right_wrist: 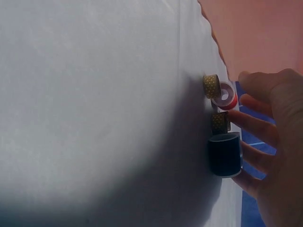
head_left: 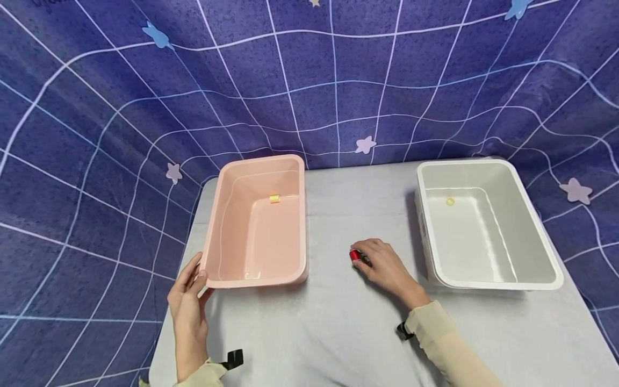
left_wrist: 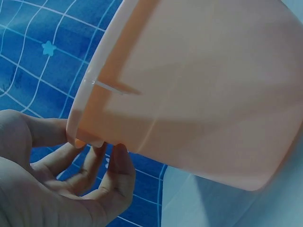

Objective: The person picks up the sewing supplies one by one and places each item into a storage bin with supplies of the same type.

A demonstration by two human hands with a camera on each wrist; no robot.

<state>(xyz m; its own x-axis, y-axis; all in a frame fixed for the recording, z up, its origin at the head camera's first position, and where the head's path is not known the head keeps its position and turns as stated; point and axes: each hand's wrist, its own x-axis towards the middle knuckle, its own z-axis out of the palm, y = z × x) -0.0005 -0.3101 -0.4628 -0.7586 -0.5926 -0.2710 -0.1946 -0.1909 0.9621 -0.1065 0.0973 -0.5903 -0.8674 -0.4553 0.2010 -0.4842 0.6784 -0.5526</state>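
Observation:
At the near left corner of the pink tub (head_left: 258, 282), my left hand (head_left: 187, 301) grips the rim between thumb and fingers. My right hand (head_left: 384, 269) reaches over a small cluster of rolls between the two tubs, fingers spread and fairly straight beside them. Nearest its fingertips in the head view is a red spool (head_left: 355, 255). The right wrist view shows the cluster better: two dotted gold tape rolls (right_wrist: 211, 87), the red spool and a larger dark blue spool (right_wrist: 225, 155). From above, the hand hides most of these.
A grey-white tub (head_left: 493, 285) stands at the right with a pale yellow ring (head_left: 450, 201) inside. Inside the pink tub lies a small yellow roll (head_left: 274, 199). Grey cloth (head_left: 338, 328) covers the table, and a blue gridded curtain (head_left: 314, 64) hangs behind and along the sides.

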